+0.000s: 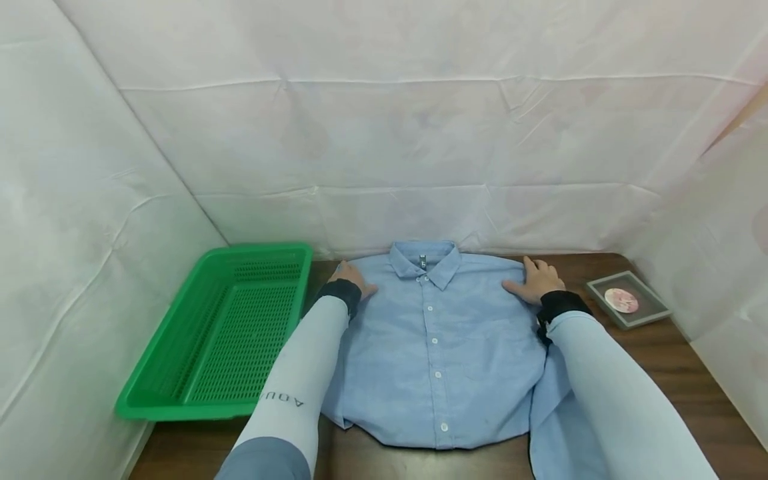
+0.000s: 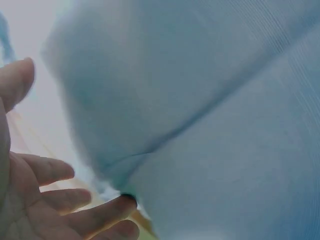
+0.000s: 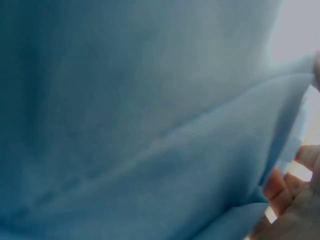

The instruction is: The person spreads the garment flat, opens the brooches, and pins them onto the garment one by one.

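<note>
A light blue button-up shirt (image 1: 402,360) lies front up on the brown table, its collar (image 1: 445,267) at the back edge and a row of white buttons down the middle. My left hand (image 1: 355,279) rests at the shirt's left shoulder, thumb toward the collar. Over the opposite shoulder, my right hand (image 1: 537,283) has its thumb on the cloth and fingers spread outward. In the left wrist view, loosely extended fingers (image 2: 100,215) meet the cloth's edge. Blue fabric (image 3: 150,100) fills most of the right wrist view, with fingers (image 3: 280,192) partly hidden at its border.
A green plastic basket (image 1: 174,320) stands to the left of the shirt. At the right back of the table (image 1: 654,373) lies a grey square case (image 1: 651,308) with a round pink-and-white patch. White sheeting (image 1: 390,140) encloses the back and sides.
</note>
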Demonstrator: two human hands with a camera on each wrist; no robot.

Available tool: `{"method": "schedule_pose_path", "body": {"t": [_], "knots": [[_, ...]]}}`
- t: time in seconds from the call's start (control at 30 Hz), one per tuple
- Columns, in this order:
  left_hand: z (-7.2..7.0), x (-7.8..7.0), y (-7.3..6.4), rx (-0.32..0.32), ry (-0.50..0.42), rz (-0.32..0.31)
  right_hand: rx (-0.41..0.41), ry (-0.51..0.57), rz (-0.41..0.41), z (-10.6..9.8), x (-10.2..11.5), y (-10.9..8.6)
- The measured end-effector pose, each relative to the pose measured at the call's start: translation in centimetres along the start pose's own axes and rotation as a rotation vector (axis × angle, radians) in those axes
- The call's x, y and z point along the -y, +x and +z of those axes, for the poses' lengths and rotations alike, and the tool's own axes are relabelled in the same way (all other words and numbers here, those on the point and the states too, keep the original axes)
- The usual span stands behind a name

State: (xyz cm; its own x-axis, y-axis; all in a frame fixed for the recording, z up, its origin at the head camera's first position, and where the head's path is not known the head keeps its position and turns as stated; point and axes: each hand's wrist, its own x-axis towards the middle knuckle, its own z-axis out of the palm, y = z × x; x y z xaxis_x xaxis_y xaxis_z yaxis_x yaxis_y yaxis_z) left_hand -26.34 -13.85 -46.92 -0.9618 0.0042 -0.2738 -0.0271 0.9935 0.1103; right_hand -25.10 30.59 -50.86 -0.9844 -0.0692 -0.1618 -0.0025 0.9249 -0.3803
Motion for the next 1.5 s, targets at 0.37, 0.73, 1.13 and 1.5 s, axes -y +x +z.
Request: {"method": "schedule_pose_path", "body": {"t": [0.37, 0.73, 1.13, 1.5], "knots": [[-3.9, -3.2, -3.6, 0.002, -0.023, 0.169, 0.031, 0.104, -0.095, -2.7, 3.1, -1.3], [-3.5, -4.7, -7.8, -0.061, -0.174, 0.298, -0.041, 0.216, -0.294, -4.0, 4.0, -3.5], [0.4, -2.5, -13.9, -0.246, -0.375, 0.382, -0.084, 0.262, -0.404, -3.3, 7.3, -10.1], [4.1, -2.5, -18.5, -0.191, -0.494, 0.356, 0.049, 0.293, -0.368, -0.5, 8.2, -15.3]]}}
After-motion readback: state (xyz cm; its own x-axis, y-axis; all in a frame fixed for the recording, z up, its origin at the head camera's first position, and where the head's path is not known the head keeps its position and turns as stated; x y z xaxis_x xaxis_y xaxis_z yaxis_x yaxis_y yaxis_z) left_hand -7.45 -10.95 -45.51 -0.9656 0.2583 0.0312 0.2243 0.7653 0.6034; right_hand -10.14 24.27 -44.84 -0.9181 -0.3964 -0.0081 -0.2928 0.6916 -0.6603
